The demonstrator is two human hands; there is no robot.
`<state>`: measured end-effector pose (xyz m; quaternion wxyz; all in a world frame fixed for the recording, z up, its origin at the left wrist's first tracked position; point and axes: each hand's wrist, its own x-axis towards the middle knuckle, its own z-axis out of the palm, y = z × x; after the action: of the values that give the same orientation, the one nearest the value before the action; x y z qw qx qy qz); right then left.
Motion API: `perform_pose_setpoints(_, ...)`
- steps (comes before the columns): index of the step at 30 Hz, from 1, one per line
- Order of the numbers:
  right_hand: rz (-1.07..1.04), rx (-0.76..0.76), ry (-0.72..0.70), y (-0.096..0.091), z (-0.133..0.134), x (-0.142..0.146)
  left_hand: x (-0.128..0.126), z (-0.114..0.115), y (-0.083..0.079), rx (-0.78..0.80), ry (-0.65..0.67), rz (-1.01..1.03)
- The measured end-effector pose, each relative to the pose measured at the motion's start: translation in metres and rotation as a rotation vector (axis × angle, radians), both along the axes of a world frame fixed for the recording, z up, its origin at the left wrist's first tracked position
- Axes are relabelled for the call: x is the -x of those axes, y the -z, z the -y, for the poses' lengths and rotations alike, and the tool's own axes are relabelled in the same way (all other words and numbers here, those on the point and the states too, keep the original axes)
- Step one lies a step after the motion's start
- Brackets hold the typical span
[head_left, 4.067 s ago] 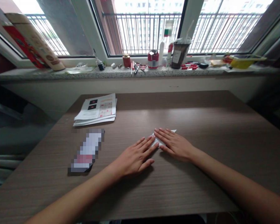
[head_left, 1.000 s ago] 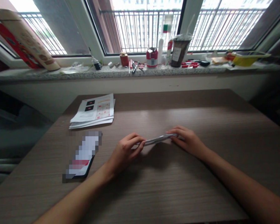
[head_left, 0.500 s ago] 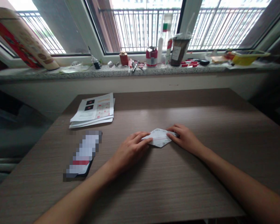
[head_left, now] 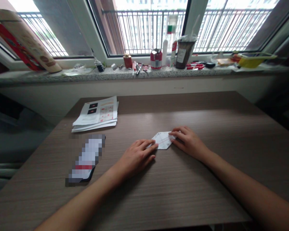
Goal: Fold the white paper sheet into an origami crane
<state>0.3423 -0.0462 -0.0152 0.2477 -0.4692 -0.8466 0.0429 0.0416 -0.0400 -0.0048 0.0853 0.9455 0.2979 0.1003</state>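
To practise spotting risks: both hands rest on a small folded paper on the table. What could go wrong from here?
1. The folded paper is held only at its two ends, by fingertips of the left hand and right hand. On the smooth table it might slip and crease crooked.
2. The phone lies beside the left forearm. A sideways sweep might knock it.

Both forearms are seen bare from wrist to the frame's lower edge, no sleeve cuff being shown, and the left hand (head_left: 135,157) and the right hand (head_left: 189,142) are likewise seen bare and slim-fingered, the nails too blurred to be judged.
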Motion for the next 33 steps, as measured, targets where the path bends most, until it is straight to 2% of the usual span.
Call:
perform_pose_setpoints(5, 0.079, -0.013, -0.098, 0.0015, 0.001, -0.0016, 0.0016, -0.0011, 0.0035, -0.01, -0.006, 0.052)
perform_pose_setpoints(13, 0.106, 0.046, -0.074, 0.0015, 0.0043, 0.0038, 0.0021, -0.0009, 0.0013, 0.066, 0.092, 0.167)
perform_pose_setpoints(20, 0.06, 0.08, -0.069, 0.0036, 0.0059, 0.0064, 0.0024, -0.0009, 0.0054, 0.07, 0.182, 0.127)
perform_pose_setpoints(25, 0.016, 0.074, -0.086, 0.0046, 0.0048, 0.006, 0.0006, -0.0003, 0.0034, 0.057, 0.171, 0.121)
perform_pose_setpoints(29, 0.026, 0.064, -0.135, 0.0034, 0.005, 0.0046, 0.0002, -0.001, 0.0001, 0.03, 0.086, 0.133)
perform_pose_setpoints(33, 0.043, 0.064, -0.188, 0.0027, 0.005, 0.0033, 0.0027, -0.0043, 0.0061, 0.022, 0.039, 0.159)
